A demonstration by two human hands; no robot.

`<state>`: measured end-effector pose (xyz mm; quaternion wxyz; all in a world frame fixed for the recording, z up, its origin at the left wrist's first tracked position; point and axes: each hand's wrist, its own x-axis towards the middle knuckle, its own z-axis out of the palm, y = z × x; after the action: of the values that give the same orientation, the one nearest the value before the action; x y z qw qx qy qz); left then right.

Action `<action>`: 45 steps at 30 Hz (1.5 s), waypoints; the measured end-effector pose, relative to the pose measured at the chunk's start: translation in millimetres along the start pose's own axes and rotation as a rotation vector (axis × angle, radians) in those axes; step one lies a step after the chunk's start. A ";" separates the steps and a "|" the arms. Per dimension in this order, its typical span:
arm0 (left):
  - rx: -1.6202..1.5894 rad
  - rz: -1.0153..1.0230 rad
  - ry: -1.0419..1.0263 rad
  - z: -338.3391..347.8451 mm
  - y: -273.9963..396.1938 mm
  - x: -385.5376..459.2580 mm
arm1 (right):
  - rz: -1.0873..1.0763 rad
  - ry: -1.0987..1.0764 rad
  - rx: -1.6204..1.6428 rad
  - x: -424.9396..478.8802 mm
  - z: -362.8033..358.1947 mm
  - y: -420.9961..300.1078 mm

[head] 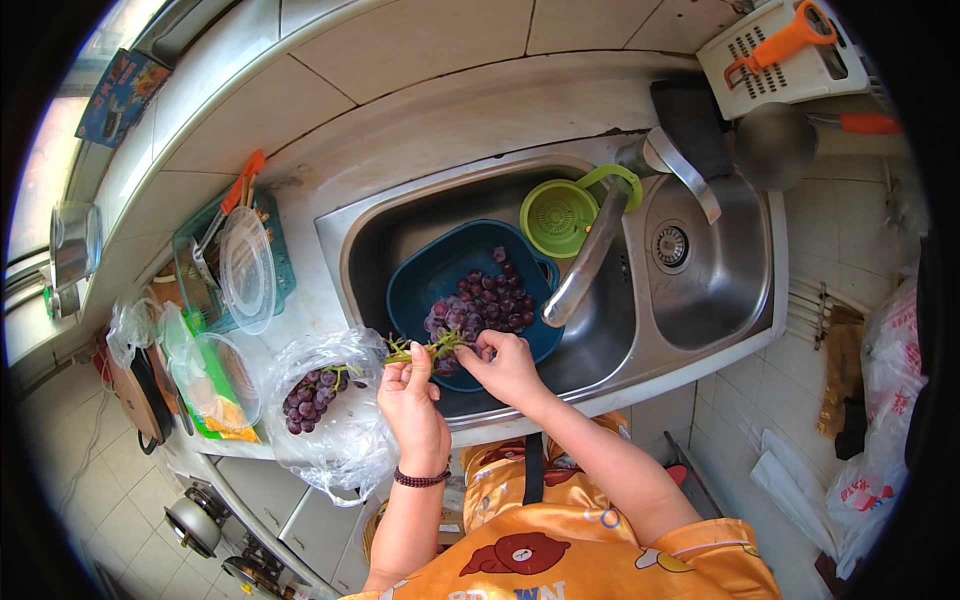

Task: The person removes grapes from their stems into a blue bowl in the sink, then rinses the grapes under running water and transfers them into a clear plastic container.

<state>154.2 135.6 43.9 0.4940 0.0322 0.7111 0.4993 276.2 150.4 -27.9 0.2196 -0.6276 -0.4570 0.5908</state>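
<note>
My left hand (412,405) grips the green stem (405,352) of a grape bunch, thumb on top. The purple grapes still on that bunch (454,319) hang over the near side of a dark blue basin (412,292). My right hand (502,367) has its thumb and fingertips pinched at the bunch's near end; the fingers hide what is between them. Loose purple grapes (499,292) lie in the basin, which stands in the large bowl of a steel sink (600,367). Left of my hands, a clear plastic bag (337,442) holds another grape bunch (311,401).
A green strainer (555,217) sits behind the basin, near the faucet (589,262), whose spout reaches over the large bowl. The small sink bowl (705,285) is at the right. On the left counter are a teal basket (281,247) with utensils and a clear plastic lid (247,270).
</note>
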 end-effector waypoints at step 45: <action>-0.187 -0.068 0.022 -12.0 11.9 11.8 | -0.374 0.133 -0.453 5.4 -8.1 39.3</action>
<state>134.0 139.7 45.0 0.5038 -0.0435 0.6674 0.5467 295.6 137.9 -61.2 0.2084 -0.6029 -0.6694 0.3808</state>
